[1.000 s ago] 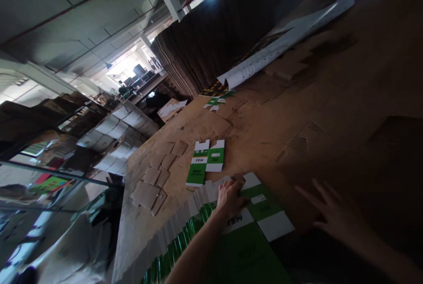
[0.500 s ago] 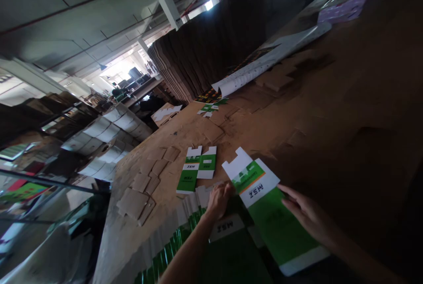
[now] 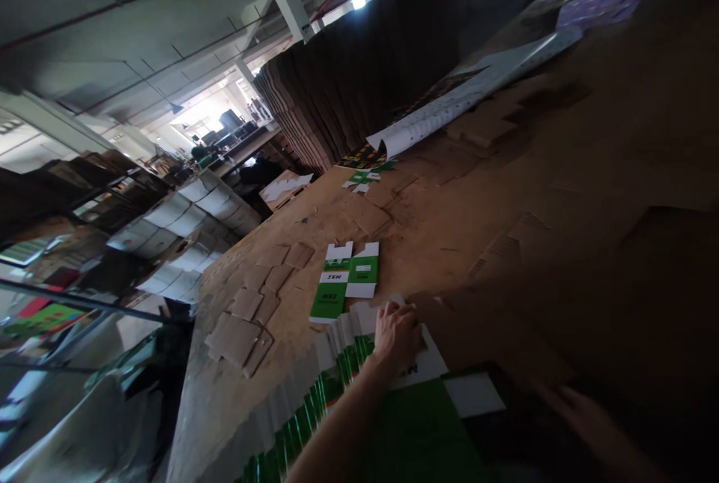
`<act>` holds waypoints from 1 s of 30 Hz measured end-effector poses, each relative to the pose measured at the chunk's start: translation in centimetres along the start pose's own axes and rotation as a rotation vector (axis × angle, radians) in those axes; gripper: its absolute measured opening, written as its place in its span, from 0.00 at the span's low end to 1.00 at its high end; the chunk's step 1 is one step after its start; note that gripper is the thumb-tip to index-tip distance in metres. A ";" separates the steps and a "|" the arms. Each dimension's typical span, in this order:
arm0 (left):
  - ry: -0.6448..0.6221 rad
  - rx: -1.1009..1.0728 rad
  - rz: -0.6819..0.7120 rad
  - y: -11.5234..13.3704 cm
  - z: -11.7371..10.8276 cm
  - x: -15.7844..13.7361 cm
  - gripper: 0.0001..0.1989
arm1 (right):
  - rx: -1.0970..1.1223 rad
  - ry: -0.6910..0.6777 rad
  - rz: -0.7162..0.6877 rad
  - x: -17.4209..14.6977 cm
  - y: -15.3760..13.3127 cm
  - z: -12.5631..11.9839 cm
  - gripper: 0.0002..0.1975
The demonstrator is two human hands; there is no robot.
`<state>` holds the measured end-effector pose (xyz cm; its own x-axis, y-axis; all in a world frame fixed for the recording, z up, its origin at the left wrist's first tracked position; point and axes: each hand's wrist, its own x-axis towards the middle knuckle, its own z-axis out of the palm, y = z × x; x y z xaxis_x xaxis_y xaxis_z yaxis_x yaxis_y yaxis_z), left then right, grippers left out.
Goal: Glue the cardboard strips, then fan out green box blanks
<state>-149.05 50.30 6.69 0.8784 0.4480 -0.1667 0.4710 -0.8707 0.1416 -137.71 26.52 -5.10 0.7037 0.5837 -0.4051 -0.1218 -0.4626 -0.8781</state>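
Note:
My left hand [image 3: 398, 333] rests on the upper end of a flat green-and-white carton [image 3: 430, 427], its fingers bent over the white flap end. To its left, a fanned row of similar folded cartons [image 3: 320, 386] stands on edge along my forearm. My right hand [image 3: 587, 415] is off to the right in deep shadow, blurred, with fingers stretched out and no carton visible in it. An opened-out carton [image 3: 332, 288] of the same print lies flat beyond my left hand.
Brown cardboard scraps [image 3: 247, 318] lie on the wooden table [image 3: 196, 393] at left. Further back are a rolled printed sheet [image 3: 438, 120], a tall stack of brown cardboard [image 3: 359, 64] and a purple plastic pack [image 3: 604, 4]. White rolls [image 3: 174, 221] stand beyond the left edge.
The carton that my right hand held up has left it and is out of its grasp. That hand has moved right and down. My left hand appears slightly further right.

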 end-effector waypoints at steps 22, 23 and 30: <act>-0.111 0.045 -0.117 -1.3 -0.1 -0.7 0.24 | -0.262 -0.400 -0.590 1.0 -0.7 4.6 0.29; -0.110 0.050 -0.114 -1.4 -0.1 -0.7 0.24 | -0.317 -0.388 -0.595 1.3 -0.7 3.9 0.27; -0.064 0.020 -0.138 -1.1 0.2 0.2 0.24 | -0.808 0.345 -0.665 4.3 2.6 -3.9 0.27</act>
<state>-149.44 51.33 6.31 0.7983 0.5500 -0.2454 0.5842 -0.8062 0.0938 -132.29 25.19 -8.16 0.6322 0.7185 0.2900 0.7589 -0.4988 -0.4187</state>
